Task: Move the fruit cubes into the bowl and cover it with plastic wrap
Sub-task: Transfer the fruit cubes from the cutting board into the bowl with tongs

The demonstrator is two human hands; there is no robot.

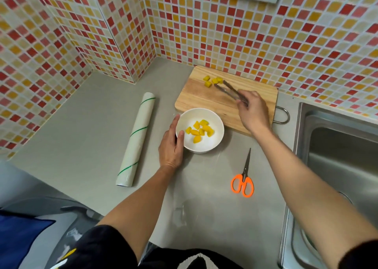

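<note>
A white bowl (212, 144) stands on the grey counter in front of a wooden cutting board (196, 99). Several yellow fruit cubes (199, 130) lie inside it. My left hand (171, 144) grips the bowl's left rim, thumb on the edge. My right hand (252, 110) holds metal tongs (228, 89) over the board. The tong tips reach several fruit cubes (212, 81) at the board's far edge; whether they grip one I cannot tell. A roll of plastic wrap (136, 138) with green stripes lies to the left of the bowl.
Orange-handled scissors (243, 178) lie on the counter to the right of the bowl. A steel sink (337, 156) fills the right side. Mosaic tile walls close the back and the left corner. The board's metal handle (283, 115) juts toward the sink.
</note>
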